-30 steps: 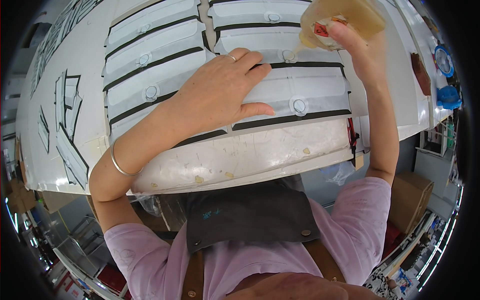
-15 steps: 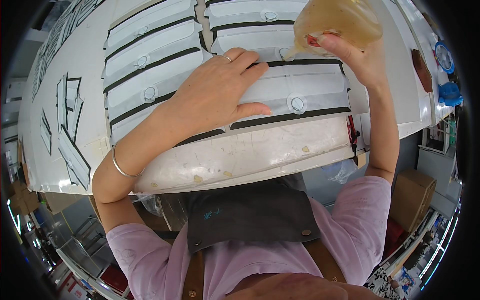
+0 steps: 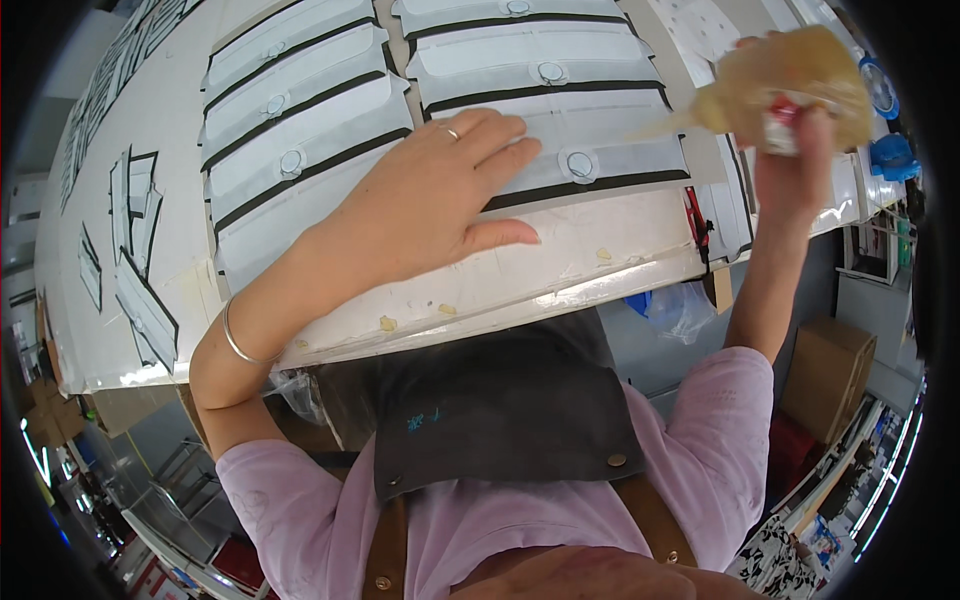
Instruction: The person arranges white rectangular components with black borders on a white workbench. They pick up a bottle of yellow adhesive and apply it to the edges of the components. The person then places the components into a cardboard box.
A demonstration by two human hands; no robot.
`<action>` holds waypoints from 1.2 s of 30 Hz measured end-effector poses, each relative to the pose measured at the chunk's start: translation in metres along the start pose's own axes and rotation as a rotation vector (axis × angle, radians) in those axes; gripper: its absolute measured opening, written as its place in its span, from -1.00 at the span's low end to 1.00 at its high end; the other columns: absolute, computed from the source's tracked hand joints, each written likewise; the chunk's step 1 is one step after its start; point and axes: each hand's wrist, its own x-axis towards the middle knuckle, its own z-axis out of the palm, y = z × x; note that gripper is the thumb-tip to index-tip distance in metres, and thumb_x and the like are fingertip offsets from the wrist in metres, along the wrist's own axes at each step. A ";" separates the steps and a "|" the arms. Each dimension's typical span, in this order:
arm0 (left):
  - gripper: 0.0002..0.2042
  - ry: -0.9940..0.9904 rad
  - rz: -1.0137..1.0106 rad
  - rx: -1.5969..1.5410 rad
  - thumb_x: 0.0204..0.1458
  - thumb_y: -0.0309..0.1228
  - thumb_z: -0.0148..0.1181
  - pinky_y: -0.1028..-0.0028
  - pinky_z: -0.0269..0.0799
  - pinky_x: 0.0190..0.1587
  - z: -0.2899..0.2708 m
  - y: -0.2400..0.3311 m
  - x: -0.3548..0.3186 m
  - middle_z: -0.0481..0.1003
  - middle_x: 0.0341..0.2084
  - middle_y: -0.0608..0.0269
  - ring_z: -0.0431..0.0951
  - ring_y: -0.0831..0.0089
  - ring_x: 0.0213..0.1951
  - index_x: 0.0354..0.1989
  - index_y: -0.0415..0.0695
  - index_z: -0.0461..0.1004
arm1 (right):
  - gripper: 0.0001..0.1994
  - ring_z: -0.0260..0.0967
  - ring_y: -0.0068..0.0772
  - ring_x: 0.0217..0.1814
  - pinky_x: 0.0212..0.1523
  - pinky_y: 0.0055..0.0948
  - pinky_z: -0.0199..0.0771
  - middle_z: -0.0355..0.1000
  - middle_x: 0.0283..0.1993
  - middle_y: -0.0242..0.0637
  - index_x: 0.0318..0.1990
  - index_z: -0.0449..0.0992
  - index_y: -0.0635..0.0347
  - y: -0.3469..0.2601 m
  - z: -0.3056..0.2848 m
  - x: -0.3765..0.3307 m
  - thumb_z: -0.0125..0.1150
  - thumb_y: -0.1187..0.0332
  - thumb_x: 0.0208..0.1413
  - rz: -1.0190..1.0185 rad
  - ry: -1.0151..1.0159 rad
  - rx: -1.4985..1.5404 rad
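My right hand grips a soft squeeze bottle of cloudy yellowish stuff, held tilted on its side. Its narrow tip points left, above the right end of the nearest white panel in the right column. Whether the tip touches the panel I cannot tell. My left hand lies flat with its fingers spread, across the left end of that panel. Its thumb reaches over bare tabletop. The panels have black edges and a small round disc each; they overlap in two columns.
The white tabletop ends in front of my dark apron. Loose black-edged pieces lie to the left. A red-handled tool is by the near edge. Blue objects stand at the far right. A cardboard box sits below, right.
My right hand has carried the bottle to the right, its tip moving from near a disc to the panel's right end. My left hand has slid a little nearer to me. The view has shifted slightly.
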 end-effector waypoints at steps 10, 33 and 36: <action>-0.39 -0.071 -0.005 -0.073 0.03 -0.02 0.24 0.19 0.35 0.10 0.011 0.027 -0.016 0.35 0.09 0.02 0.35 0.06 0.11 0.10 -0.27 0.37 | -0.47 0.42 -0.44 -0.12 -0.24 -0.40 0.48 0.41 -0.06 -0.25 0.12 0.35 0.30 0.009 0.039 -0.024 0.29 0.16 0.08 0.147 -0.291 -0.179; -0.33 -0.056 -0.015 -0.081 0.05 -0.01 0.22 0.18 0.29 0.21 0.013 0.027 -0.038 0.30 0.17 -0.03 0.29 0.04 0.22 0.20 -0.28 0.31 | -0.66 0.49 -0.25 -0.06 -0.11 -0.28 0.57 0.50 -0.07 -0.13 -0.03 0.49 0.34 -0.033 -0.008 -0.013 0.27 0.35 0.06 -0.171 -0.163 -0.282; -0.27 -0.020 0.015 -0.086 0.05 -0.01 0.21 0.15 0.22 0.28 0.005 0.036 -0.062 0.25 0.24 -0.04 0.20 0.02 0.31 0.27 -0.30 0.23 | -0.65 0.41 -0.08 0.08 -0.12 -0.21 0.54 0.42 0.06 -0.04 0.00 0.47 0.29 -0.071 -0.036 0.003 0.17 0.24 0.14 -0.432 0.117 0.021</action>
